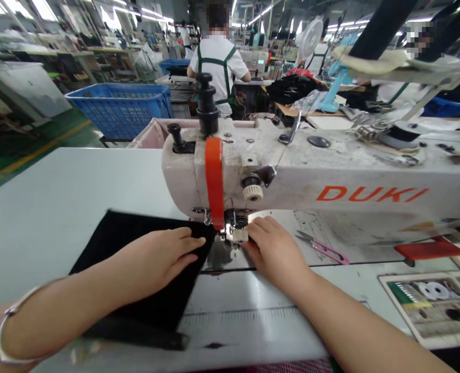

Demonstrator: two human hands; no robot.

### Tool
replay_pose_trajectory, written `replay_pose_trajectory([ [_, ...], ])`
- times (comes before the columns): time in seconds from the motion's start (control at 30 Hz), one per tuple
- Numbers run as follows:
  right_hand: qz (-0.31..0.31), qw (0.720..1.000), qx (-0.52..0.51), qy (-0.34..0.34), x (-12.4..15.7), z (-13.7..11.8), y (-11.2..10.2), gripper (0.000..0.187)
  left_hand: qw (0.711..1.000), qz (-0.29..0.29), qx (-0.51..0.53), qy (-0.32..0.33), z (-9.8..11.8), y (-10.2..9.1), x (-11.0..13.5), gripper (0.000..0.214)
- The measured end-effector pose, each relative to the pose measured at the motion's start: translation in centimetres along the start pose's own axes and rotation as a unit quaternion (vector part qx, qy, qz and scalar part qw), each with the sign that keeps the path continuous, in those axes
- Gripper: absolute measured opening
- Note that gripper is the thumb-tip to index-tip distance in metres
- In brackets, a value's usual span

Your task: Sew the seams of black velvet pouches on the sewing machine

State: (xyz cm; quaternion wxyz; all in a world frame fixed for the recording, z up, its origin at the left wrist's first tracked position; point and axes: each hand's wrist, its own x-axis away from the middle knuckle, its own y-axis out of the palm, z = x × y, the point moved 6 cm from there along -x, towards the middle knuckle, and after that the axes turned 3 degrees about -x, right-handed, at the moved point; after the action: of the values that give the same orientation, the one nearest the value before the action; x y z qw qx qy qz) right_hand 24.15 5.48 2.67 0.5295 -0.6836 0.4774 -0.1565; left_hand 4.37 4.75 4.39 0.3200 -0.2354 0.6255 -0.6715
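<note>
A black fabric piece (136, 228) lies on the table to the left of the needle, its right edge near the presser foot (237, 236). Resting flat on this fabric is my left hand (171, 256), fingers stretched toward the needle area. My right hand (274, 248) is at the right side of the presser foot, its fingers bent and drawn together. Its fingertips are partly hidden beside the foot, so what they pinch, if anything, does not show. Above both hands stands the sewing machine (292, 181) with an orange guard (214, 181).
Pink-handled thread snips (325, 248) lie right of my right hand. Farther right are a red tray (430, 249) and an inset compartment with bobbins (434, 291). A blue basket (121, 106) stands beyond the table; a co-worker (220, 57) is behind the machine.
</note>
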Motion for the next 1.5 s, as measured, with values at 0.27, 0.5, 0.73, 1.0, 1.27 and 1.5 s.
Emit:
replay_pose_trajectory([
  [0.27, 0.007, 0.987, -0.023, -0.158, 1.0, -1.9, 0.2, 0.018, 0.998, 0.048, 0.009, 0.050, 3.7, 3.2, 2.7, 0.050],
  [0.5, -0.016, 0.972, -0.053, -0.228, 2.3, -3.5, 1.5, 0.024, 0.993, -0.007, 0.049, 0.107, 0.7, 3.2, 2.6, 0.054],
  [0.73, -0.096, 0.962, -0.166, -0.193, 1.6, -3.3, -0.2, 0.019, 0.995, -0.025, 0.048, 0.082, 0.3, 1.7, 1.5, 0.053],
  [1.0, -0.260, 0.905, -0.242, -0.235, 3.1, -4.9, -0.6, 0.021, 0.998, -0.010, -0.013, 0.065, 9.2, -0.4, 6.3, 0.062],
  [1.27, -0.266, 0.905, -0.238, -0.232, 3.3, -4.9, -0.5, 0.022, 1.000, 0.029, -0.007, 0.007, 11.0, 0.9, 6.3, 0.059],
  [1.5, -0.219, 0.928, -0.215, -0.209, 2.7, -4.3, -1.0, 0.020, 0.998, 0.056, -0.014, -0.008, 10.9, 2.5, 7.1, 0.055],
])
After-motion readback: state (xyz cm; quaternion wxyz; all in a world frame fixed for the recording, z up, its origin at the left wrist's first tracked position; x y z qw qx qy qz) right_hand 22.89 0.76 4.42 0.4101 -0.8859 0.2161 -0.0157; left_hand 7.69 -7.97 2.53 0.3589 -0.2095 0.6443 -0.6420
